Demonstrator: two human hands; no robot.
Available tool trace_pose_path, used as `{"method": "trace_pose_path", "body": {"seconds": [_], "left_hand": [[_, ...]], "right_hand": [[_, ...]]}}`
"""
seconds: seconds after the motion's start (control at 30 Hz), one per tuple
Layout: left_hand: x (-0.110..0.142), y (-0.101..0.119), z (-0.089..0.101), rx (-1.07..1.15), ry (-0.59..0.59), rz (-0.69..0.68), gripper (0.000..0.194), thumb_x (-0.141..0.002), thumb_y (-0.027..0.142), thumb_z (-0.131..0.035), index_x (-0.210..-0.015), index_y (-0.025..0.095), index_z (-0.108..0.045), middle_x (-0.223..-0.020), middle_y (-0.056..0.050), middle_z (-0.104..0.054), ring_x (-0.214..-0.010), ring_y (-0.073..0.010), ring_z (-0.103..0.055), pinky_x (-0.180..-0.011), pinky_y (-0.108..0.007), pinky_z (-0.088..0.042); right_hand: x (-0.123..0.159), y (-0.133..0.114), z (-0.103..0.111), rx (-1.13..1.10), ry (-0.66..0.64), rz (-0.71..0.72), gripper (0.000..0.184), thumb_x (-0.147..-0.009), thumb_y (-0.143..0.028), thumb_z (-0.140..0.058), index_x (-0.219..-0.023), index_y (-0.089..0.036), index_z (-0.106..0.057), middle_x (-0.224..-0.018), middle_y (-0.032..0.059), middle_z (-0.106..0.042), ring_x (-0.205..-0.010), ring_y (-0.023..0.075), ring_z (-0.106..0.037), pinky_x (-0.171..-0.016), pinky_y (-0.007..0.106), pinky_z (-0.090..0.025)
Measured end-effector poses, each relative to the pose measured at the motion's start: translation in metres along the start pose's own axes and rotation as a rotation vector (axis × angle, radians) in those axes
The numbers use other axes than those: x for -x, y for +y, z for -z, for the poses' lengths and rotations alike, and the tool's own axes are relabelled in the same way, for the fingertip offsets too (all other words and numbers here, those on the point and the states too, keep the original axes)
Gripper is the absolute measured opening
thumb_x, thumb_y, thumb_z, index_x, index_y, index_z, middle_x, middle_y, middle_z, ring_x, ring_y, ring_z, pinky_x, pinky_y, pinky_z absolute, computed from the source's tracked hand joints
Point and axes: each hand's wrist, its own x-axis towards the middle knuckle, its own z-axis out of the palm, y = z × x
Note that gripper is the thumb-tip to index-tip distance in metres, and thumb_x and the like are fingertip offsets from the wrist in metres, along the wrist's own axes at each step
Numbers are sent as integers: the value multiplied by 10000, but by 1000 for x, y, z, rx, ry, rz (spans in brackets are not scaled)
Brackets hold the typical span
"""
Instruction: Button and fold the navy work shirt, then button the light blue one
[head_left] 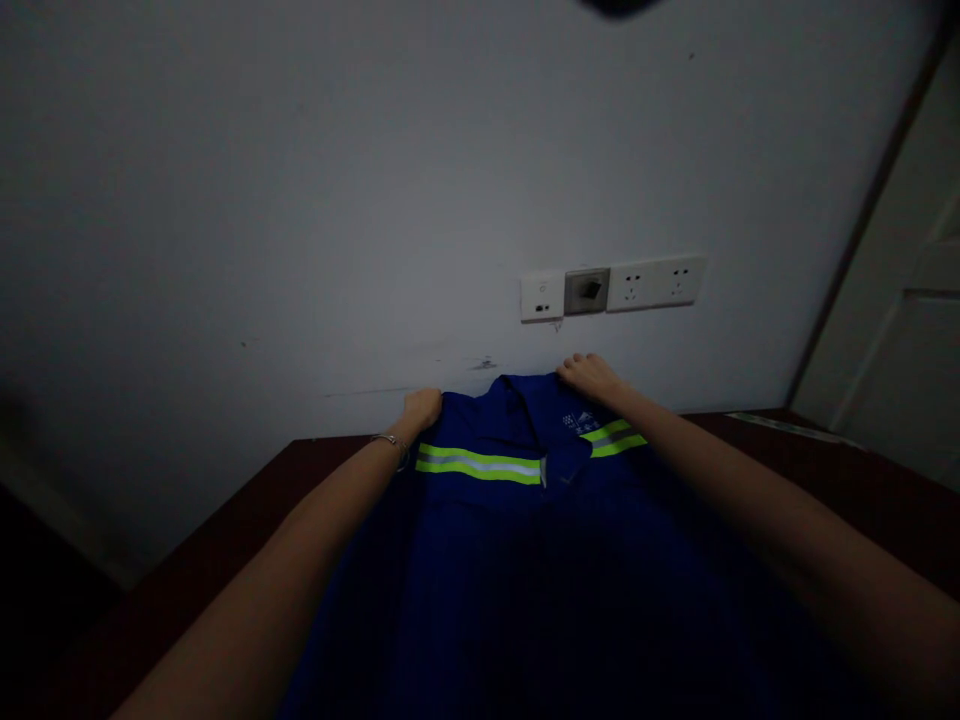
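Two hands: left (423, 408) and right (590, 376) | both clamped on blue garment's (480, 510) shoulders | garment spread on dark-red table (262, 480)

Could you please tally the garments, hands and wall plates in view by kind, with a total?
Blue garment: 1
Hands: 2 (left hand, right hand)
White wall plates: 3
Grey wall plate: 1
Total: 7
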Motion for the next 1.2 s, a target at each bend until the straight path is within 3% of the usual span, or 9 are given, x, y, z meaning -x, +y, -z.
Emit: {"method": "trace_pose_path", "body": {"seconds": [0.37,0.53,0.7,0.87,1.2], "left_hand": [[-2,3,-42,-61,33,-46,377,-907,261,-260,-1047,125,-583,-963,-185,-646,-932,-304,-607,-752,-410,-466],[-1,5,-51,-74,-6,-52,363,-902,252,-274,-1047,115,-578,-947,-191,-648,-922,-300,-613,-759,-412,-462],[1,3,-41,-66,-11,-66,342,-882,291,-325,-1067,116,-555,-987,-184,-637,-942,-287,-603,-785,-371,-449],[7,-5,-18,-40,36,-90,403,-883,395,-298,-1075,131,-534,-1010,-174,-629,-928,-278,-602,-776,-361,-448],[51,-27,3,-23,74,-73,373,-847,382,-377,-1028,119,-570,-1041,-177,-591,-944,-275,-586,-776,-346,-449]], "right_hand": [[6,-13,-32,-107,-67,-169,280,-846,-123,-381,-1013,-126,-606,-1011,198,-629,-969,261,-537,-811,392,-333],[10,-19,-34,-113,-31,-196,300,-858,-119,-356,-1060,-127,-578,-1055,182,-607,-1025,261,-489,-844,400,-305],[20,-23,-14,-98,57,-220,311,-876,-184,-342,-1103,-125,-547,-1126,194,-545,-1060,287,-430,-851,413,-294],[41,-26,11,-110,59,-234,306,-867,-205,-353,-1111,-129,-522,-1105,188,-537,-1039,288,-437,-832,400,-312],[71,-52,49,-311,9,-373,305,-845,-256,-380,-1114,-176,-499,-1069,133,-560,-949,244,-524,-692,303,-403]]}}
